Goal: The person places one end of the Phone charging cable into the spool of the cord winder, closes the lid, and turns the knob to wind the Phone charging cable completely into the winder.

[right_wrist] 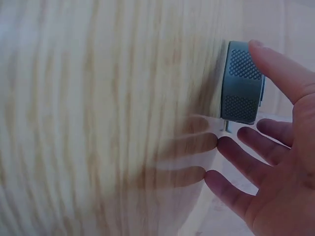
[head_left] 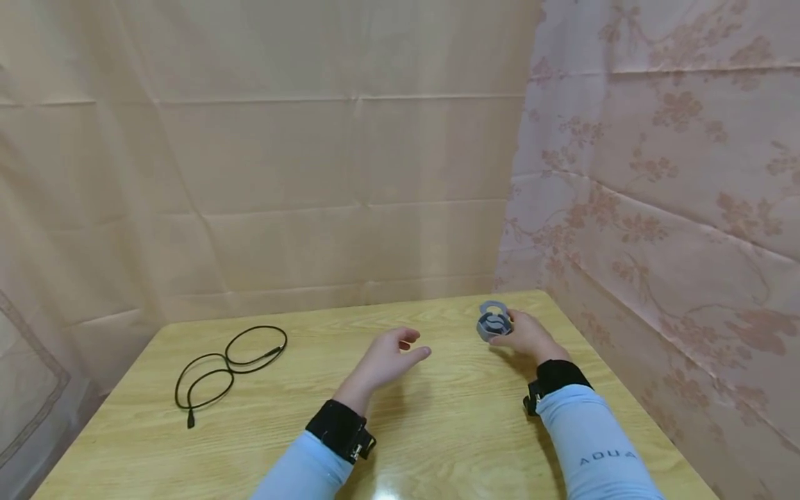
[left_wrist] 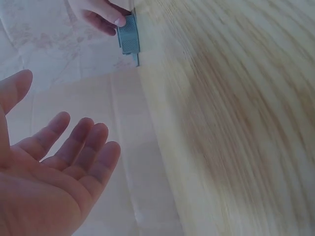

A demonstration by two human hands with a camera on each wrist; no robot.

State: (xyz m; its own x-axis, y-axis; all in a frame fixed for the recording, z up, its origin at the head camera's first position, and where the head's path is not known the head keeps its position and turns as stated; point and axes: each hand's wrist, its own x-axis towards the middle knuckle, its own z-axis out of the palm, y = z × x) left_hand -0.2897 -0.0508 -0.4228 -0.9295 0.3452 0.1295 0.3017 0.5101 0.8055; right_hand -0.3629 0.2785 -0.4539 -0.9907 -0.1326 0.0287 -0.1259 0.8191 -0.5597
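Note:
A round grey case (head_left: 494,325) with a ring-shaped flap standing at its far side is at the table's far right. My right hand (head_left: 531,335) is on its right side. In the right wrist view the thumb lies on one end of the case's textured side wall (right_wrist: 242,83), and the nearest fingertips are at the other end. The remaining fingers stretch down by the tabletop. My left hand (head_left: 387,355) hovers over the middle of the table, palm turned inward, fingers (left_wrist: 101,167) loosely bent with nothing in them.
On the left of the wooden table (head_left: 300,430) lies a black cable (head_left: 231,368) in loose loops, one plug toward the near edge. A beige curtain (head_left: 281,173) hangs behind, and a flowered curtain (head_left: 675,208) runs along the right edge.

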